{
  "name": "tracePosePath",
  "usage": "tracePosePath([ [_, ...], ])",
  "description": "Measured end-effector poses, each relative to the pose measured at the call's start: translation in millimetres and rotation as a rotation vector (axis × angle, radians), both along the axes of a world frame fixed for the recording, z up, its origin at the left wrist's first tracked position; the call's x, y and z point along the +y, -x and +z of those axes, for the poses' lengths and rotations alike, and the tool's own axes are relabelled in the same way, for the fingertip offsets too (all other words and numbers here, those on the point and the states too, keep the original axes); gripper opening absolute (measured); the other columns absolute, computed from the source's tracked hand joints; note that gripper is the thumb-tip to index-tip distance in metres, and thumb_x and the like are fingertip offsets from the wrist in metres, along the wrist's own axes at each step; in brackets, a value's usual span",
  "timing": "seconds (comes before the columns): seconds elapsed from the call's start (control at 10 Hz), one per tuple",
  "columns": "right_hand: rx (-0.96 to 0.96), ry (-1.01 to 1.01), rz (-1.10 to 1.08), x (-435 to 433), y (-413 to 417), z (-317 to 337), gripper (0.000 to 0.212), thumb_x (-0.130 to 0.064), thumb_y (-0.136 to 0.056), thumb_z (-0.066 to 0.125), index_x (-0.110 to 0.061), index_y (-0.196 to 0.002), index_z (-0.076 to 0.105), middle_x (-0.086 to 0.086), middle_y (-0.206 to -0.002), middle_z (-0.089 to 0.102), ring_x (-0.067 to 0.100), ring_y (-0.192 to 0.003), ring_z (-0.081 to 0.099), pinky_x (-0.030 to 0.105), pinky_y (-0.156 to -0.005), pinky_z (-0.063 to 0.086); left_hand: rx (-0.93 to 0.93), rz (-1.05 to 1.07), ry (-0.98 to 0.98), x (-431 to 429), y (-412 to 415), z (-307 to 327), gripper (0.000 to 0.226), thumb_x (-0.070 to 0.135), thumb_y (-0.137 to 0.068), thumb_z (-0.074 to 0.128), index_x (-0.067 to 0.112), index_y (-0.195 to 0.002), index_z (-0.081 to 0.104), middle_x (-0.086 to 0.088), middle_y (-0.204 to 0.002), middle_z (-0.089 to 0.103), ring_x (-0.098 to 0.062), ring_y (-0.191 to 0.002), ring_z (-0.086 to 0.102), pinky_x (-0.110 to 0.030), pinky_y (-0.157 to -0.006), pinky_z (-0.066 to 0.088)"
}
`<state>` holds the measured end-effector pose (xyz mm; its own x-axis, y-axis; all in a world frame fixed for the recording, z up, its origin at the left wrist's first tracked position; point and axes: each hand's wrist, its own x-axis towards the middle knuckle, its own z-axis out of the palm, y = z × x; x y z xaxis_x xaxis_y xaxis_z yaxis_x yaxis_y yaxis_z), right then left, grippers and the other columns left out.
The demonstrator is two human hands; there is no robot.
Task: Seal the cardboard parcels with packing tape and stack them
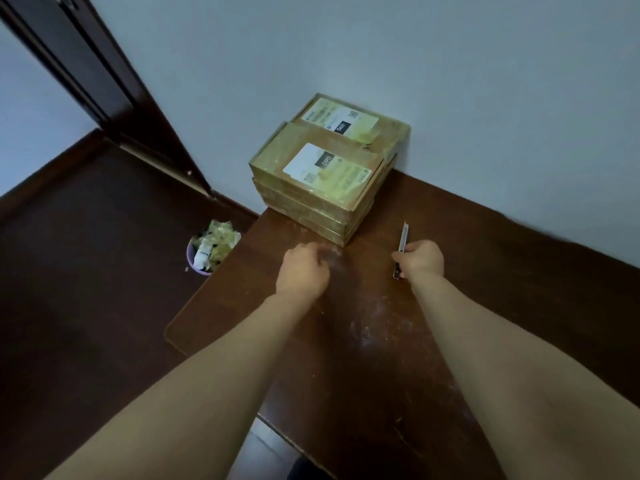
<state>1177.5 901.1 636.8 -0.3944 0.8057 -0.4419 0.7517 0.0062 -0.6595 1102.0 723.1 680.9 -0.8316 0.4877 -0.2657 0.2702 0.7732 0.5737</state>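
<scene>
Gripping a slim silver utility knife [401, 249] with curled fingers, the right hand [423, 259] rests on the dark brown wooden table [381, 358]. The left hand [304, 270] lies knuckles-up just before the stack of tape-wrapped brown cardboard parcels [329, 174]; its fingers are curled, but whether they hold anything I cannot tell. The stack stands at the table's far edge against the pale wall [450, 64], with 2 white-labelled parcels on top. A small purple bin [199, 263] full of crumpled tape scraps sits on the floor beside the table.
</scene>
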Motion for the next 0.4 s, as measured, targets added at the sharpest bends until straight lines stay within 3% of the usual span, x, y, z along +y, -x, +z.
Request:
tracePosePath([
  [0.1,-0.054,-0.033,0.008,9,19,-13,0.030,-0.016,-0.089,0.065,-0.001,-0.114,0.059,0.020,-0.107,0.066,0.036,-0.095,0.066,0.043,-0.083,0.055,0.020,0.009,0.042,-3,4,1,0.040,0.010,-0.092,0.043,0.013,-0.129,0.058,-0.011,-0.130,0.056,-0.029,-0.122,0.048,-0.039,-0.102,0.041],
  [0.2,0.004,-0.059,-0.071,15,27,-19,0.042,-0.018,-0.089,0.067,-0.001,-0.122,0.047,0.020,-0.119,0.061,0.037,-0.108,0.060,0.041,-0.089,0.047,0.037,0.012,0.082,-8,5,-1,0.040,0.011,-0.093,0.042,0.011,-0.130,0.056,-0.012,-0.130,0.055,-0.029,-0.123,0.047,-0.038,-0.101,0.040],
  [0.4,0.135,-0.058,-0.088,14,13,-4,0.027,-0.014,-0.093,0.059,-0.006,-0.118,0.051,0.013,-0.116,0.063,0.032,-0.106,0.060,0.037,-0.087,0.046,0.014,-0.021,0.053,-10,11,-1,0.040,0.011,-0.094,0.043,0.011,-0.132,0.054,-0.011,-0.131,0.054,-0.028,-0.123,0.047,-0.040,-0.101,0.041],
])
